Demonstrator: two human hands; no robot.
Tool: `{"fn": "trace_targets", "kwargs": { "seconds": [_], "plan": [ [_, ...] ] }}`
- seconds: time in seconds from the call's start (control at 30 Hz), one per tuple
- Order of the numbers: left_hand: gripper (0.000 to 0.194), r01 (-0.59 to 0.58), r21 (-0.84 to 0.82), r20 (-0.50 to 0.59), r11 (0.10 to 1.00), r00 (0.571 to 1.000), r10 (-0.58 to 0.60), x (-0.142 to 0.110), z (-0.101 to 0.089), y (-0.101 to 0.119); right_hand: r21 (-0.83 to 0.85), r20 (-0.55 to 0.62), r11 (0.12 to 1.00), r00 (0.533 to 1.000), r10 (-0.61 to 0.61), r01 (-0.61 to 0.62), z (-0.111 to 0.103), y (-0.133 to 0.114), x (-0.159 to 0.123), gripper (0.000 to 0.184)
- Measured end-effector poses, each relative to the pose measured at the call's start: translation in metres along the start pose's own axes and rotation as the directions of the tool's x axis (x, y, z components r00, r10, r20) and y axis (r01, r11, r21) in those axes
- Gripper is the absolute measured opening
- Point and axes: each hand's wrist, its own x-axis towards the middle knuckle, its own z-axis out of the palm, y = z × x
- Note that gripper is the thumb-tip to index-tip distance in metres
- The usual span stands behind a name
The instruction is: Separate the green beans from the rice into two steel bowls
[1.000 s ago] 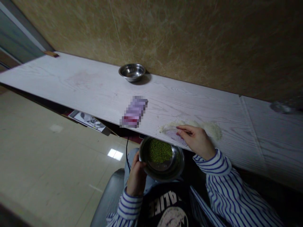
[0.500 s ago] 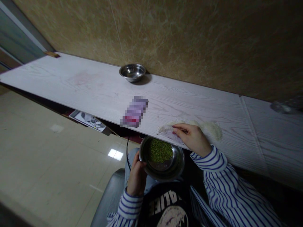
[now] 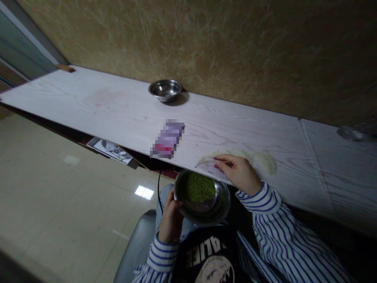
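Observation:
My left hand (image 3: 170,220) is closed on the rim of a steel bowl (image 3: 218,206) that holds green beans (image 3: 200,187); the bowl hangs just below the table's near edge. My right hand (image 3: 238,173) lies on the table (image 3: 103,110) with its fingers pressed on a thin card (image 3: 209,166), which rests against a strip of white grains (image 3: 263,161) spread along the table near its edge.
An empty steel bowl (image 3: 165,90) stands at the back by the wall. A blurred flat object (image 3: 167,139) lies mid-table. A small wooden block (image 3: 65,68) sits at the far left end. A shiny object (image 3: 352,134) shows at the right. Tiled floor lies left below.
My right hand with the card has slid a little to the left along the table edge. The bowl of beans has stayed in place.

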Motion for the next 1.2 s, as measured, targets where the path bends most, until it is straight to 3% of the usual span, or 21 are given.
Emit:
{"fn": "trace_targets", "kwargs": {
  "seconds": [0.27,0.4,0.5,0.6,0.7,0.83,1.03,1.2],
  "plan": [
    [0.052,0.005,-0.006,-0.034,1.0,0.999,-0.005,-0.002,0.004,0.005,-0.017,0.038,1.0,0.999,-0.017,0.017,0.001,-0.01,-0.002,0.02],
    [0.052,0.009,-0.024,-0.049,1.0,0.999,-0.01,-0.001,0.002,0.004,0.017,0.047,1.0,0.999,-0.018,0.017,0.0,-0.004,-0.004,0.021],
    [0.05,0.011,-0.033,-0.059,0.999,0.998,-0.012,0.0,0.0,0.002,0.056,-0.023,0.998,1.0,0.02,-0.018,-0.007,0.01,-0.014,0.024],
    [0.049,0.02,-0.02,-0.054,1.0,0.998,-0.021,0.002,-0.002,0.001,-0.036,-0.134,0.999,0.991,0.022,-0.027,-0.018,0.02,-0.031,0.024],
    [0.049,0.025,-0.005,-0.015,1.0,1.0,-0.025,0.004,0.0,0.0,-0.17,-0.239,0.985,0.968,-0.081,0.04,-0.023,0.017,-0.043,0.024],
    [0.049,0.017,0.011,0.01,1.0,1.0,-0.017,0.002,0.005,-0.001,-0.299,-0.212,0.942,0.952,-0.223,0.154,-0.019,0.007,-0.037,0.023],
    [0.053,0.06,0.01,0.02,0.998,0.998,-0.06,-0.001,0.006,-0.001,-0.349,-0.273,0.936,0.951,-0.147,0.044,-0.036,0.014,-0.015,0.024],
    [0.052,0.075,0.003,0.031,0.997,0.997,-0.076,0.002,0.003,-0.005,-0.363,-0.343,0.932,0.932,-0.117,-0.017,-0.055,0.02,-0.015,0.023]
  ]
}}
